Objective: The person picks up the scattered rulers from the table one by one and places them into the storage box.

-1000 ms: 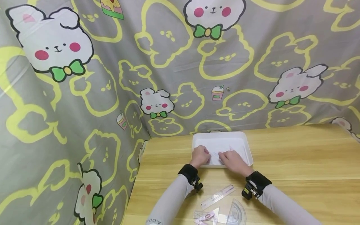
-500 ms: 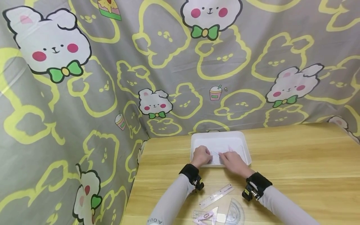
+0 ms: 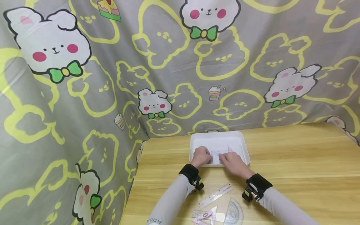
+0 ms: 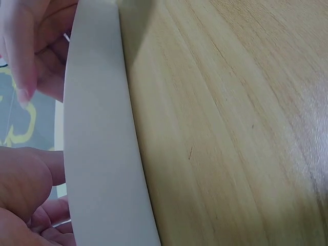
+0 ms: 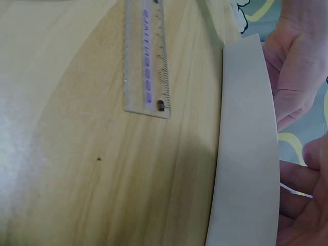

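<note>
A white tray sits on the wooden table near the curtain. Both hands reach into its near half. My left hand has its fingers curled and pinches the left end of a thin clear set square lying low in the tray. My right hand pinches the right end of the same piece. From the left wrist view I see only the tray wall with fingers beyond it. The right wrist view gives the tray wall and fingers. What else is in the tray stays hidden.
A clear straight ruler lies on the table between my wrists, also seen as the ruler. A protractor and small clear triangles lie near the front edge. A rabbit-print curtain hangs behind and to the left.
Both hands stay in the tray on the clear piece, barely shifting. The view has drifted slightly.
</note>
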A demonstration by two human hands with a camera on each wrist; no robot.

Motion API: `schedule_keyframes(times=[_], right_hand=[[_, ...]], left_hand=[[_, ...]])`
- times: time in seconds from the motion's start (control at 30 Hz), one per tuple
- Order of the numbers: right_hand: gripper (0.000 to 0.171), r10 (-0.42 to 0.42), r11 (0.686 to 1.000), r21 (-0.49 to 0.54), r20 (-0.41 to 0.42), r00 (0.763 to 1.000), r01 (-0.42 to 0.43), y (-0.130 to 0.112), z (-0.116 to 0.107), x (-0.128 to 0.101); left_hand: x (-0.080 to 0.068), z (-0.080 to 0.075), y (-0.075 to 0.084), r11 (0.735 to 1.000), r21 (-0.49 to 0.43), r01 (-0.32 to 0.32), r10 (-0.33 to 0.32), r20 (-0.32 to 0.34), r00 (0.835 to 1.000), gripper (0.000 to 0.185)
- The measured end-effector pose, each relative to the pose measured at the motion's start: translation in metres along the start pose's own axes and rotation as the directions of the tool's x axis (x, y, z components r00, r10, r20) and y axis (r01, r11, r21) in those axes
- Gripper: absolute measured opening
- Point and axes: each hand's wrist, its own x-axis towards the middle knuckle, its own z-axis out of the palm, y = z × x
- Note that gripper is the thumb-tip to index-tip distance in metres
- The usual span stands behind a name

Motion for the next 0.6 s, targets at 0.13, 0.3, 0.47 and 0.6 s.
schedule_keyframes(times=[0.13, 0.3, 0.47, 0.6], right_hand=[[0.037, -0.026, 1.0, 0.007, -0.059, 0.998, 0.026, -0.004, 0.0, -0.003], [0.034, -0.051, 0.994, 0.091, -0.133, 0.99, 0.064, -0.014, -0.002, -0.014], [0.034, -0.076, 0.987, 0.126, -0.193, 0.978, 0.102, -0.022, 0.001, -0.032], [0.031, -0.11, 0.979, 0.143, -0.23, 0.967, 0.145, -0.029, 0.01, -0.04]], left_hand=[[-0.002, -0.006, -0.003, 1.0, -0.012, 0.002, -0.003, -0.002, 1.0, 0.019], [-0.012, -0.021, -0.008, 0.989, -0.146, -0.025, 0.023, -0.021, 1.0, 0.014], [-0.028, -0.038, -0.016, 0.955, -0.277, -0.104, 0.105, -0.009, 0.994, 0.011], [-0.042, -0.049, -0.026, 0.944, -0.302, -0.137, 0.136, -0.024, 0.99, 0.011]])
